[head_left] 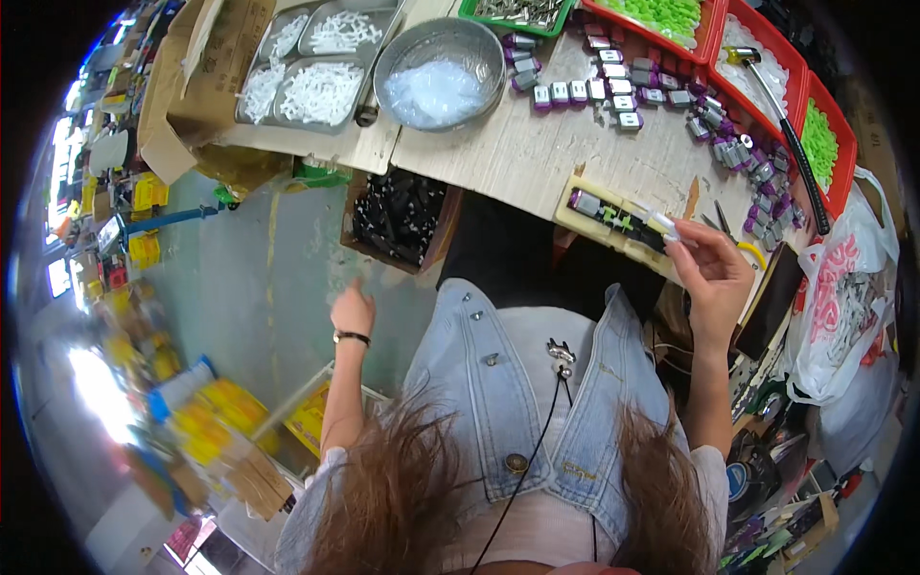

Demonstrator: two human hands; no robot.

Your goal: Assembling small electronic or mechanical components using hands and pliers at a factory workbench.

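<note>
At the near edge of the table lies a cream-coloured fixture (567,217). In it sits a small assembly: a silver-and-purple motor (586,202), bright green pieces (616,218) and a black part (652,240) with something clear and whitish beside it. My right hand (714,273) is over the fixture's right end, thumb and fingers pinched together at the black part; what they grip is too small to make out. My left hand (353,309) hangs low over the floor at the left, apart from the table, one finger stretched out and the others partly hidden.
Loose motors (628,101) cover the table's far right. Behind them are red trays (717,29) of green and white parts and a hammer (788,129). A metal bowl (388,62) and a divided tray (369,59) stand at the left. Below is a cardboard box (359,251) of black parts.
</note>
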